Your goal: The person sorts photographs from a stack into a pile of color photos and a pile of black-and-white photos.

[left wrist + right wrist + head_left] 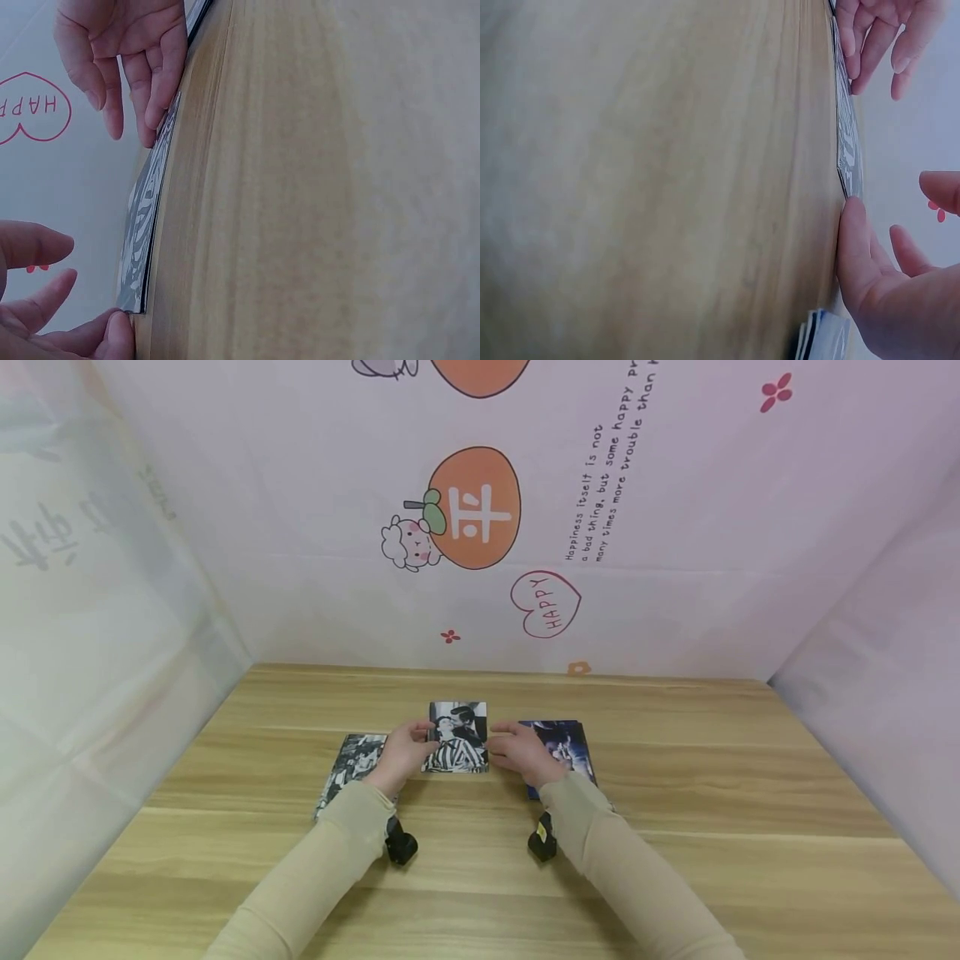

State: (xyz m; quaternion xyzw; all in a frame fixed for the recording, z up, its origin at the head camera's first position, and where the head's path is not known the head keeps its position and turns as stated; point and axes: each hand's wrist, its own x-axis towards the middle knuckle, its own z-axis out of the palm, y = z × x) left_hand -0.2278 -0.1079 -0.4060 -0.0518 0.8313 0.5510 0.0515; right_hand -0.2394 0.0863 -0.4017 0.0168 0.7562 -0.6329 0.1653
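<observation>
A black-and-white photo card [459, 745] of two people, one in stripes, lies flat on the wooden table between the hands. At its left edge are the fingertips of my left hand [403, 758], fingers extended. My right hand [527, 755] is along the card's right side, fingers fairly straight. In the left wrist view, fingers of the left hand [52, 315] touch the near end of the striped card [142, 232]. The right wrist view shows a fingertip of the right hand [892, 289] against the card's end [847, 142]. Neither hand curls round the card.
Left of the card lies a black-and-white picture card [352, 766], partly under the left forearm. A stack of blue picture cards [566, 745] sits at the right, partly behind the right hand. Black wrist devices [401, 846] hang under both sleeves. A printed curtain [337, 568] stands behind the table.
</observation>
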